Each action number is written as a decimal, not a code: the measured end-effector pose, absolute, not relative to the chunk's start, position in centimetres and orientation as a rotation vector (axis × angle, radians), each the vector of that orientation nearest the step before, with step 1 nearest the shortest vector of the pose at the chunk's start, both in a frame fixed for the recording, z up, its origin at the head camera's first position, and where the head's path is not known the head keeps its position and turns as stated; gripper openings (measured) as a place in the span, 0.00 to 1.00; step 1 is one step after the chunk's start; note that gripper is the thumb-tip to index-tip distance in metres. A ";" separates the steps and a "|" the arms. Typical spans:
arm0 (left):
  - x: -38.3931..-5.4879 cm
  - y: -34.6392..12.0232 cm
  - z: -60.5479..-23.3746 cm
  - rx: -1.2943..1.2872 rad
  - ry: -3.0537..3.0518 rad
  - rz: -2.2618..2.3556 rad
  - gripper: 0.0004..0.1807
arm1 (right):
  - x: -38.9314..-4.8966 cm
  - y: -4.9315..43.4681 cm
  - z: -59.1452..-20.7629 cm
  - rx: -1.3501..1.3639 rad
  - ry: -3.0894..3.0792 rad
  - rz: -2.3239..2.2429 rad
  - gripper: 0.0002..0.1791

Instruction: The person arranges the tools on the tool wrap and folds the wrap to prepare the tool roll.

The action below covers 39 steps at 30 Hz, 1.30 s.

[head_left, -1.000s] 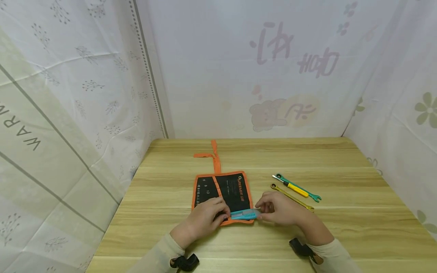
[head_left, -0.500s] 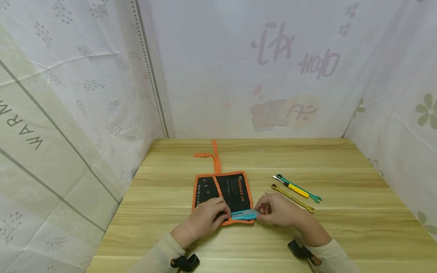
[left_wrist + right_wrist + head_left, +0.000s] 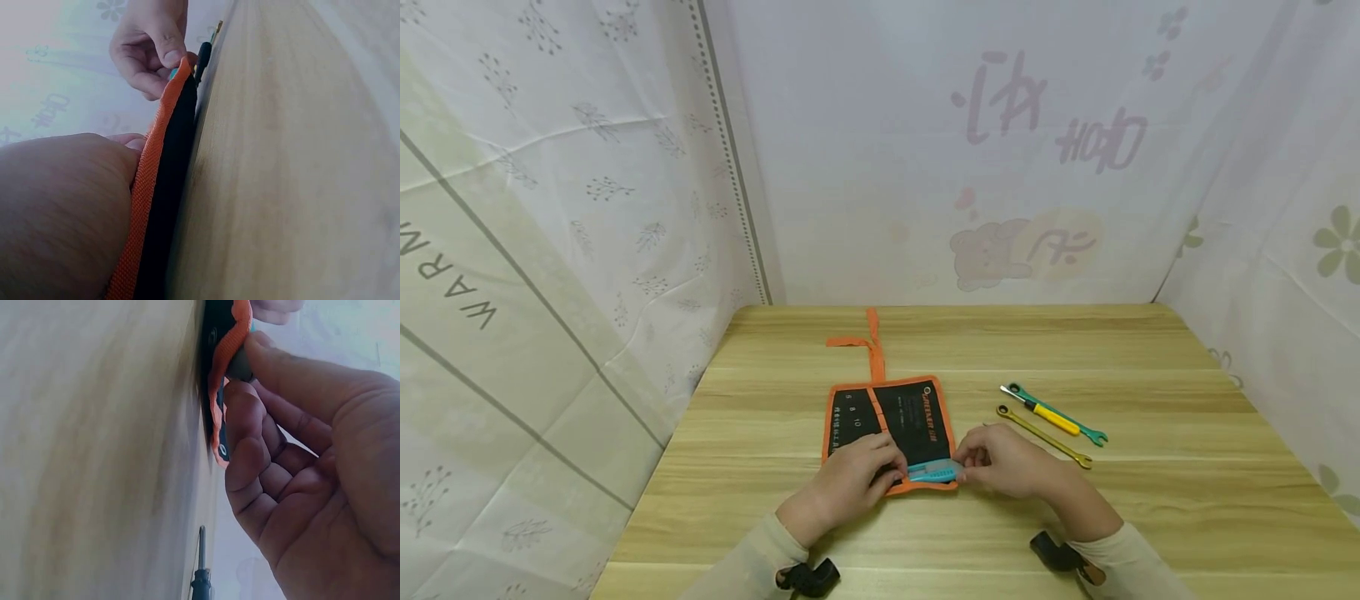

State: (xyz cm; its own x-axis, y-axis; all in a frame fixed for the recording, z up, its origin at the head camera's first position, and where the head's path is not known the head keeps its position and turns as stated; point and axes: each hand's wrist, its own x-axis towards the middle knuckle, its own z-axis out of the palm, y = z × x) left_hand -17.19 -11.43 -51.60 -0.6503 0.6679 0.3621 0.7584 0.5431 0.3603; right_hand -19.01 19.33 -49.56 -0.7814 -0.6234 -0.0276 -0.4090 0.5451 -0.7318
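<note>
Head cam shows me a turquoise utility knife (image 3: 934, 472), grey panel on top, ribbed marks toward its R end. It lies crosswise on the near R part of a blk pouch (image 3: 917, 429) w/ orange trim, flat on the table (image 3: 752, 433); L tip hidden by fingers. R hand (image 3: 1003, 460), forearm slanting up from lower R, has thumb & index closed in a pinch on the knife's R end, other fingers curled. L hand (image 3: 848, 479) sits over the pouch's near edge, fingers curled, thumb & index pinching its trim.
</note>
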 end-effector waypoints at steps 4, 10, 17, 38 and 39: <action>-17.2 -11.4 -51.5 -1.206 -2.600 -0.727 0.03 | -19.1 18.9 -49.4 -0.878 2.494 -1.064 0.04; -17.1 -11.3 -51.6 -1.201 -2.612 -0.726 0.03 | -19.0 18.2 -49.2 -0.888 2.485 -1.070 0.04; -17.1 -11.3 -51.7 -1.205 -2.613 -0.719 0.04 | -19.0 17.5 -49.2 -0.876 2.498 -1.036 0.04; -17.2 -11.2 -51.7 -1.236 -2.584 -0.716 0.03 | -19.0 15.8 -49.4 -0.949 2.506 -1.016 0.05; -17.2 -11.2 -51.8 -1.235 -2.585 -0.714 0.03 | -19.0 15.7 -49.4 -0.960 2.501 -1.022 0.05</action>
State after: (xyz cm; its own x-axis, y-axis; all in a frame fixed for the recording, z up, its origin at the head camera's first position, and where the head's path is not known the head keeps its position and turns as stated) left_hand -17.24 -11.16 -51.75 -0.6353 0.6806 0.3648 0.7714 0.5370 0.3414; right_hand -19.05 15.73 -49.42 -0.7428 -0.6695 -0.0022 -0.4765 0.5310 -0.7007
